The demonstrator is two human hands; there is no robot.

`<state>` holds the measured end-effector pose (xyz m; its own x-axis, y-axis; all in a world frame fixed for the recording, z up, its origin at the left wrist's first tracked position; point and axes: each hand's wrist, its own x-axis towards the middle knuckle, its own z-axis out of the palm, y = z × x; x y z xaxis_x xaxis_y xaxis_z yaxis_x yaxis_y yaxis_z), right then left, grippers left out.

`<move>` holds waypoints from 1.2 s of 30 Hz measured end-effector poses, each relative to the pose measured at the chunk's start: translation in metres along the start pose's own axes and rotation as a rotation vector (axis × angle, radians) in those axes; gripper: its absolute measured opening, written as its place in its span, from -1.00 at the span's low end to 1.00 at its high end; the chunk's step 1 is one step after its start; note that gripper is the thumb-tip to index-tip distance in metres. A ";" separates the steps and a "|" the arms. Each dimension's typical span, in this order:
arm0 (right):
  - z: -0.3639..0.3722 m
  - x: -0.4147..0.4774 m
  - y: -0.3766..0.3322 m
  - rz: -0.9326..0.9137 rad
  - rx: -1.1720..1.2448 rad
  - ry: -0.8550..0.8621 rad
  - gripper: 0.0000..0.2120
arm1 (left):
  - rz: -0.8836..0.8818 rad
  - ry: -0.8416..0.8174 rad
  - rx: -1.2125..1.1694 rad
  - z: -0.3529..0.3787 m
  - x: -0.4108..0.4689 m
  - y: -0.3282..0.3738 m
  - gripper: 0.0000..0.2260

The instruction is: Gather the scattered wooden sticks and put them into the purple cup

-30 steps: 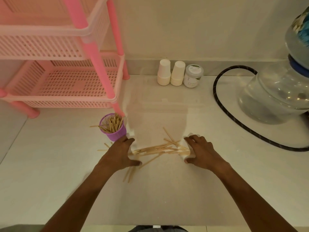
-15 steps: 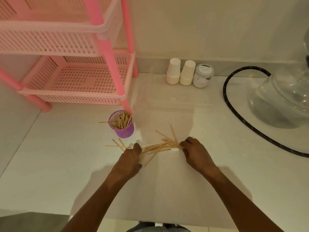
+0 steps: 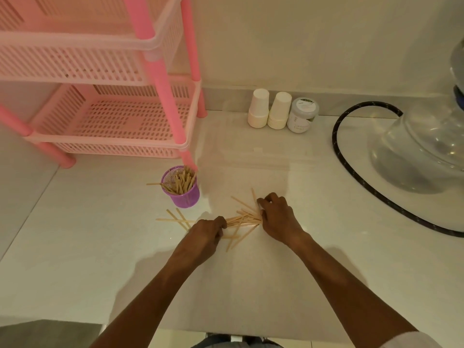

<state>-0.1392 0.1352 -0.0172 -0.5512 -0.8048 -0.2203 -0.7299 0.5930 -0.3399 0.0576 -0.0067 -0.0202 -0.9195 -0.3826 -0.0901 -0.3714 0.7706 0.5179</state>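
Left hand (image 3: 204,234) and right hand (image 3: 277,218) both clenched on opposite ends of a bundle of wooden sticks (image 3: 242,219) lying on the white worktop (image 3: 100,247), toward its near edge. More loose sticks (image 3: 175,218) just left. Beyond them, purple cup (image 3: 182,188), partly filled, beside the pink rack (image 3: 113,116) leg.

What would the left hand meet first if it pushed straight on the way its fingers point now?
The left hand points right, along the bundle of sticks it already touches. Pushing on, it would likely slide them into the right hand at the bundle's other end. The purple cup lies off that line.
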 end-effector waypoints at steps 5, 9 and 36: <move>-0.004 -0.004 0.005 -0.114 0.087 -0.102 -0.63 | -0.035 0.029 -0.039 -0.008 0.008 0.016 -0.70; -0.017 -0.014 0.025 -0.111 0.021 -0.159 -0.38 | -0.056 -0.123 0.164 -0.005 0.022 0.019 0.01; -0.001 -0.005 0.004 -0.169 -0.042 -0.037 -0.77 | 0.003 -0.335 0.211 -0.020 0.080 0.015 -0.77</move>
<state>-0.1395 0.1417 -0.0165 -0.4046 -0.8930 -0.1973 -0.8275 0.4493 -0.3366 -0.0193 -0.0363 -0.0028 -0.8988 -0.2193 -0.3796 -0.3547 0.8725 0.3359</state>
